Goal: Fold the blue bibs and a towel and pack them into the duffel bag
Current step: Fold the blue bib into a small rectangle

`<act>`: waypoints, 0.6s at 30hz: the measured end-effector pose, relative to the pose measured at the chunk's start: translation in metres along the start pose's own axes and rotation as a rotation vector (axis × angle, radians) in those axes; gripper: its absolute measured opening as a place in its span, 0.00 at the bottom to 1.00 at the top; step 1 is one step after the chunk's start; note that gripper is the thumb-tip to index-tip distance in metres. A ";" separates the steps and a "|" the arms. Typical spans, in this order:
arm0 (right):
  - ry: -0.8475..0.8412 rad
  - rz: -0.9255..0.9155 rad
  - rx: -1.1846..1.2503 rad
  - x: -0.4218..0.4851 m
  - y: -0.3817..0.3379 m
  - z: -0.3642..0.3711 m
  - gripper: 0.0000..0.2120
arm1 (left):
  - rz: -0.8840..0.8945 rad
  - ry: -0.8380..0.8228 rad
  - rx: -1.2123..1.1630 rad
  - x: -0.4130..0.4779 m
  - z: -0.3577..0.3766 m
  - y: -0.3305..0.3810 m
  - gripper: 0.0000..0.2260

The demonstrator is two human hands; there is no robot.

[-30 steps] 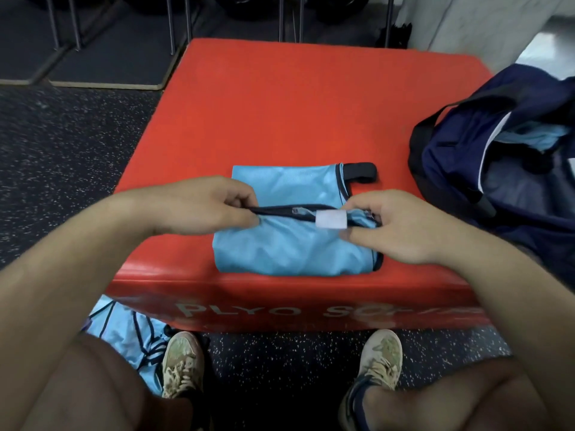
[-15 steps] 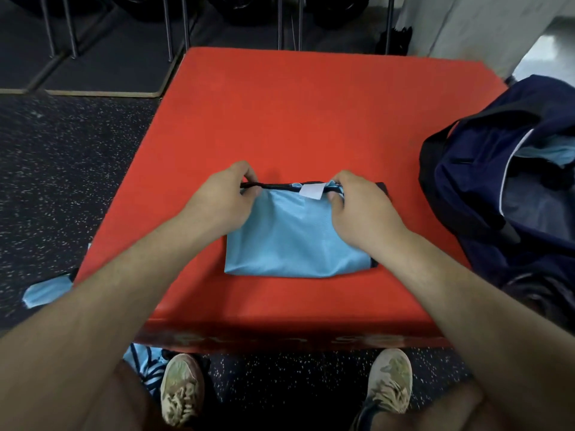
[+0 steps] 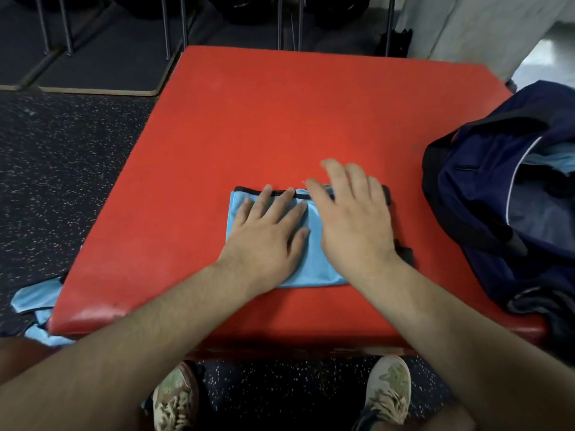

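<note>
A light blue bib (image 3: 314, 269) with black trim lies folded into a small rectangle on the red plyo box (image 3: 280, 126). My left hand (image 3: 267, 237) lies flat on the bib's left half with its fingers straight. My right hand (image 3: 351, 219) is spread over the right half, fingers straight and slightly blurred. The navy duffel bag (image 3: 485, 194) stands open at the right edge of the box, and light blue fabric (image 3: 560, 157) shows inside it.
More light blue bibs (image 3: 37, 306) lie on the speckled floor at the box's lower left. Metal rack legs (image 3: 166, 26) and dark mats stand behind the box. My two shoes (image 3: 177, 399) sit on the floor in front.
Both hands let go of the bib's black-trimmed edge after laying it over to the far side. They now lie flat on top of the folded bib.
</note>
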State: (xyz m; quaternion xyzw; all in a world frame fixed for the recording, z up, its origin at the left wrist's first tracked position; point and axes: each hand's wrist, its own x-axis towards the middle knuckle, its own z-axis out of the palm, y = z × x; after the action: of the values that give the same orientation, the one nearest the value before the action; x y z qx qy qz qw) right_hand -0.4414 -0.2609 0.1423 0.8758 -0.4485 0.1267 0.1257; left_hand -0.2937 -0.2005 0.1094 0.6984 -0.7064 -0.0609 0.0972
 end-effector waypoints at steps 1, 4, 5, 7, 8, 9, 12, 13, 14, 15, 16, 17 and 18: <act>-0.009 -0.042 0.006 -0.003 -0.004 0.001 0.18 | -0.006 -0.004 -0.011 -0.001 0.001 0.000 0.29; -0.151 -0.018 0.054 -0.012 -0.010 0.010 0.17 | -0.018 -0.034 -0.017 0.001 0.000 0.001 0.30; -0.199 0.010 0.075 -0.013 -0.009 0.012 0.20 | -0.027 -0.042 -0.013 0.001 0.000 0.001 0.29; -0.241 0.060 0.130 -0.015 -0.007 0.014 0.25 | -0.043 -0.041 -0.020 0.000 0.000 0.001 0.29; -0.242 0.081 0.146 -0.016 -0.008 0.015 0.27 | -0.048 -0.034 -0.027 0.000 0.000 0.001 0.30; -0.242 0.097 0.153 -0.018 -0.008 0.017 0.28 | -0.054 -0.027 -0.033 0.000 0.000 0.000 0.31; -0.246 0.146 0.120 -0.023 -0.002 0.024 0.30 | -0.076 -0.021 -0.039 0.000 0.001 0.000 0.30; -0.288 0.171 0.114 -0.023 0.002 0.024 0.30 | -0.085 -0.024 -0.039 0.000 0.002 0.000 0.28; -0.342 0.196 0.126 -0.022 0.006 0.023 0.31 | -0.096 -0.032 -0.041 0.001 0.002 -0.001 0.27; -0.386 0.216 0.154 -0.021 0.009 0.024 0.31 | -0.110 -0.043 -0.047 0.001 0.003 -0.002 0.26; -0.407 0.233 0.182 -0.020 0.012 0.024 0.32 | -0.124 -0.053 -0.055 0.002 0.003 -0.003 0.25; -0.413 0.248 0.200 -0.019 0.014 0.024 0.33 | -0.136 -0.061 -0.064 0.003 0.003 -0.004 0.25; -0.413 0.254 0.202 -0.019 0.014 0.025 0.33 | -0.145 -0.062 -0.066 0.004 0.003 -0.003 0.25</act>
State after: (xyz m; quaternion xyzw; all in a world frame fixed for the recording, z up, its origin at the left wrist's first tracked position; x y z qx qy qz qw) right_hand -0.4608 -0.2629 0.1145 0.8279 -0.5560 0.0039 -0.0737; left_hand -0.2911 -0.2044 0.1062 0.7420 -0.6543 -0.1125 0.0934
